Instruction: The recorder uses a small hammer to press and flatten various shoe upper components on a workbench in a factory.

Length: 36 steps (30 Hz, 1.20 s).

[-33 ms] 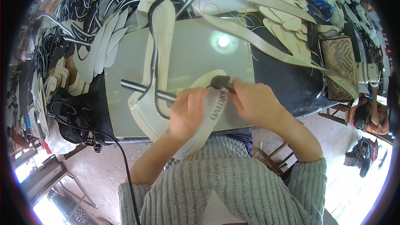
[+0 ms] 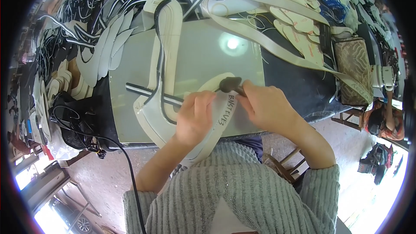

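Note:
My left hand (image 2: 197, 117) is curled over a long cream strip (image 2: 216, 132) with dark writing and presses it onto a pale glass work plate (image 2: 203, 56). My right hand (image 2: 268, 106) grips a dark tool (image 2: 230, 84) whose blunt head rests on the strip's far end, right beside my left fingers. Under and left of the strip lies a large cream curved cut piece (image 2: 167, 34) with a dark edge line. A grey metal rod (image 2: 149, 92) lies across that piece and runs up to my left hand.
Heaps of white and black cut pieces (image 2: 86, 30) crowd the left and far side of the table. Pale insoles (image 2: 299, 21) and long grey straps lie at the far right, beside a brown patterned pouch (image 2: 355, 58). A black cable (image 2: 130, 169) hangs off the near edge.

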{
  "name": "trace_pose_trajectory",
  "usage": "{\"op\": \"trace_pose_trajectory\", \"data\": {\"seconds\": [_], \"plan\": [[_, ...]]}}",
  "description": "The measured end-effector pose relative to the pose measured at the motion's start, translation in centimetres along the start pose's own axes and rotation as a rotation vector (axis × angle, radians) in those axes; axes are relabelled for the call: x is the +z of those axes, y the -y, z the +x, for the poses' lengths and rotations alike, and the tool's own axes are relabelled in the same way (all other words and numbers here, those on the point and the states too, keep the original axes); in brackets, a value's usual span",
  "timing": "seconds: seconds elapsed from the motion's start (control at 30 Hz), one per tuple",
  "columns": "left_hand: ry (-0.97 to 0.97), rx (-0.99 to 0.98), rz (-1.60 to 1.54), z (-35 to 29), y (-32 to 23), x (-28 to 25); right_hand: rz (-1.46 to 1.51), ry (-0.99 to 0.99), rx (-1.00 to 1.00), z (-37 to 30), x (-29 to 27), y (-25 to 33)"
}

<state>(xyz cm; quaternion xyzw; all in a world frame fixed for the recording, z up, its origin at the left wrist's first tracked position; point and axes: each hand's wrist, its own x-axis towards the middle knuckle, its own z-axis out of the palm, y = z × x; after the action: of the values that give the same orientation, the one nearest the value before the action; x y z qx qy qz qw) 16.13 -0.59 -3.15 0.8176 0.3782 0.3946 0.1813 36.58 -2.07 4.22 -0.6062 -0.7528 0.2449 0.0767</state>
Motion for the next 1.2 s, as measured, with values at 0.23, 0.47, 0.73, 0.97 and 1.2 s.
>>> {"op": "trace_pose_trajectory", "data": {"seconds": [0.23, 0.47, 0.73, 0.97, 1.2], "plan": [[-0.015, -0.002, -0.001, 0.3, 0.1, 0.0, -0.013, 0.005, -0.056, 0.3, 1.2, 0.0], [-0.025, -0.075, -0.035, 0.3, -0.4, -0.4, -0.034, -0.021, -0.003, 0.0, 1.6, 0.4], [-0.012, -0.019, 0.042, -0.6, -0.3, -0.6, 0.004, -0.033, -0.009, 0.0, 1.6, 0.0], [-0.034, 0.002, 0.079, -0.6, -0.4, -0.5, 0.134, -0.161, -0.074, 0.1, 0.4, 1.3], [-0.039, -0.004, 0.082, -0.9, -0.1, -0.3, 0.039, -0.013, -0.016, 0.8, -0.6, 1.8]]}}
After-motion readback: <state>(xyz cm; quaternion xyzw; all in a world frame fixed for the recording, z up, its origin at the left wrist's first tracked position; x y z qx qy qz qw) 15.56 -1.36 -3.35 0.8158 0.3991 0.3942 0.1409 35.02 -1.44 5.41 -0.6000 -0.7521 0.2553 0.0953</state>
